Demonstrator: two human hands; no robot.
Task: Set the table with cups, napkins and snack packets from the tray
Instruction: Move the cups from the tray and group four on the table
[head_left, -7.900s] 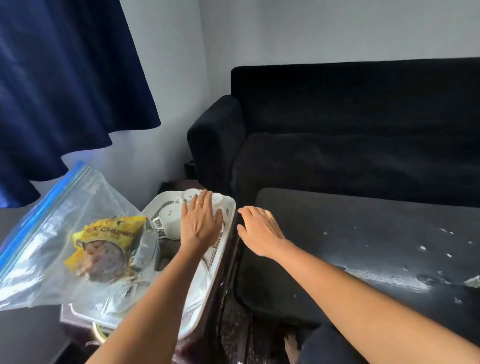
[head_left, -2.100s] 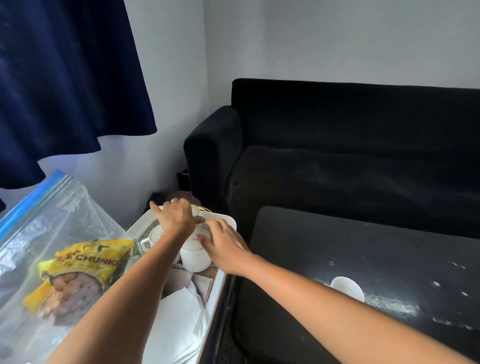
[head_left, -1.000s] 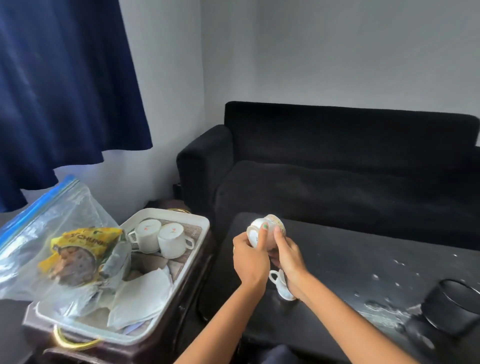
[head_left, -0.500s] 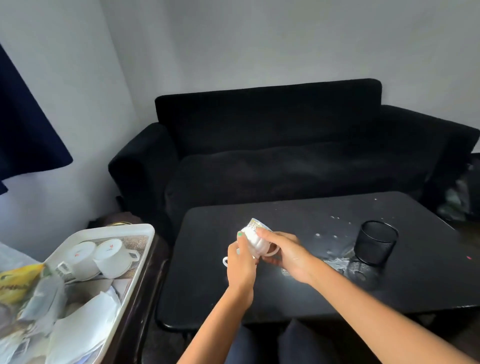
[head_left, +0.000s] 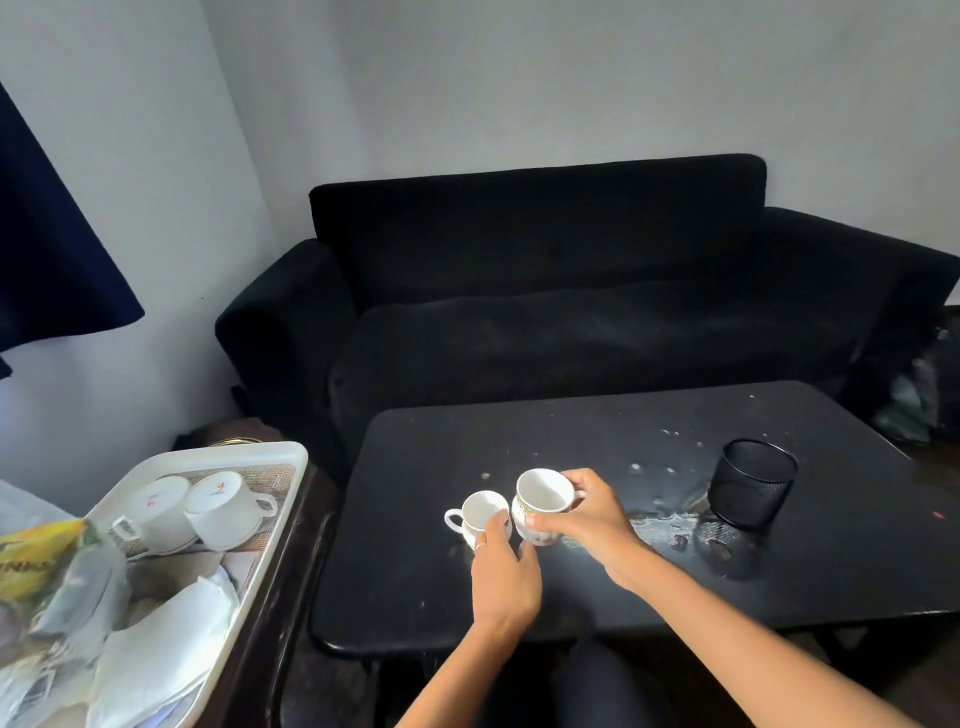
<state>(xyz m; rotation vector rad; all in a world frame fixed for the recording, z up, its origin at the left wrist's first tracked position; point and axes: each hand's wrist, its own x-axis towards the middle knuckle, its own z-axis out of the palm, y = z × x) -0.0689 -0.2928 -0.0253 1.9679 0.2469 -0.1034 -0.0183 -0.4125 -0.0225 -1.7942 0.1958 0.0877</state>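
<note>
On the desk (head_left: 597, 571), the left hand (head_left: 504, 569) grips the small cup (head_left: 480, 514), while at its 3 o'clock the right hand (head_left: 589, 519) grips the bigger cup (head_left: 540, 499).

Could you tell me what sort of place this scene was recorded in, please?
Most likely a home living room. A black sofa stands against the wall behind a low black coffee table, a dark blue curtain hangs at the left, and a white tray holds teacups beside the table.

Four cups: two upright on the table (head_left: 426, 587), at (head_left: 480, 513) and (head_left: 540, 501); two overturned in the tray (head_left: 291, 454), at (head_left: 156, 512) and (head_left: 223, 506). One mesh holder (head_left: 753, 483), one sofa (head_left: 545, 291). One yellow snack packet (head_left: 31, 558) visible; napkins (head_left: 156, 649) heaped, count unclear.
</note>
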